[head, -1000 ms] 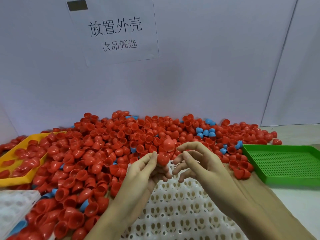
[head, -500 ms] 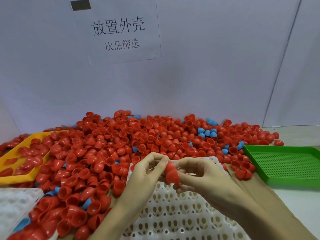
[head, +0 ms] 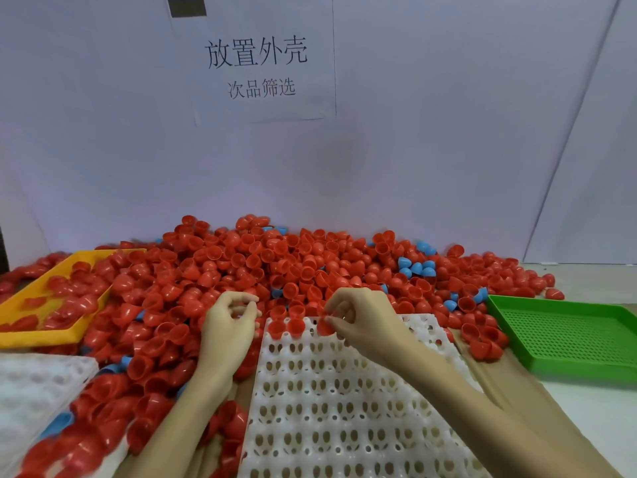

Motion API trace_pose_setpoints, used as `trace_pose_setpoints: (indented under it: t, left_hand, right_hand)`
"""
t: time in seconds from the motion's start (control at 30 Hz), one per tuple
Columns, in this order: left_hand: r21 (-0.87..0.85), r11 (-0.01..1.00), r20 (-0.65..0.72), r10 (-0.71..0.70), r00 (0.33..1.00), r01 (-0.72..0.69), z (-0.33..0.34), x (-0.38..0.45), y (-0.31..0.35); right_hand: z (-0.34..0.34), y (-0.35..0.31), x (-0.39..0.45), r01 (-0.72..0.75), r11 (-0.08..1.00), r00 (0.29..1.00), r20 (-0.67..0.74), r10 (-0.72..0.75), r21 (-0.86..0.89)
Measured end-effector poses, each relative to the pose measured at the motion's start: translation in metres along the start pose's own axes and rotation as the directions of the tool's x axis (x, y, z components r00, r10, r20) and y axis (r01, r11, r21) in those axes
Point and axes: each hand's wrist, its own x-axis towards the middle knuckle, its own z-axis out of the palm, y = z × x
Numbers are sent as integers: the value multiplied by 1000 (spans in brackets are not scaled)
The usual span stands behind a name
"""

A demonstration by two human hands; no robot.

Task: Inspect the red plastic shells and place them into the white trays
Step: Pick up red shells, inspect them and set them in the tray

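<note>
A red shell [head: 325, 326] sat at the far row of the white tray [head: 344, 408], its facing hidden, pinched in the right hand [head: 365, 322] grip. Half a second earlier both hands held it raised; the left hand [head: 229, 326] now curled over the pile [head: 241, 270], contents unclear.
</note>
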Motion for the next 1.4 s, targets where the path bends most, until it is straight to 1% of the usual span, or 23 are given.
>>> trace_pose_setpoints:
  t: [0.13,0.23,0.4,0.63,0.73,0.8,0.9,0.93,0.97,1.03,1.13,1.17,1.23,1.4]
  left_hand:
    - [3,1000,20,27,999,-27,2,-2,5]
    - [-6,999,25,51,998,-51,2,-4,8]
    - [-12,998,46,61,997,-60,2,-7,12]
    - [9,997,57,78,995,-79,1,-8,15]
    - [5,996,59,90,994,-90,0,-8,14]
    - [-13,997,54,77,996,-76,-1,-6,14]
    - [-103,995,66,5,998,2,-2,-5,13]
    - [-121,993,72,-10,997,18,-3,-5,13]
    - [-128,991,75,-17,997,26,-3,-5,12]
    - [-143,989,75,-17,997,28,-4,-4,13]
    - [-166,986,65,-4,998,15,-6,-3,15]
    - [-169,986,62,-1,998,12,-7,-3,15]
    - [-176,984,59,2,998,8,-7,-3,16]
    - [-180,984,66,0,998,12,-6,-5,16]
  right_hand:
    - [13,1,23,74,987,997,39,-69,-144]
    - [21,1,28,83,970,994,95,-63,-230]
    - [27,-4,30,64,964,993,108,-37,-259]
    - [30,-11,39,56,932,979,202,19,-357]
    - [22,-12,44,85,931,970,241,4,-356]
    - [16,-13,51,82,947,983,180,-25,-312]
    - [15,-14,61,77,978,997,-17,-82,-195]
    - [19,-15,64,89,985,993,-59,-99,-151]
    - [24,-16,66,104,988,991,-74,-112,-113]
    - [36,-15,70,128,989,991,-40,-131,-79]
    - [49,-10,74,144,974,988,74,-133,-177]
    - [51,-8,75,149,967,987,89,-133,-205]
    - [51,-6,76,144,970,989,70,-133,-197]
    - [43,-1,72,182,972,977,-87,-196,-151]
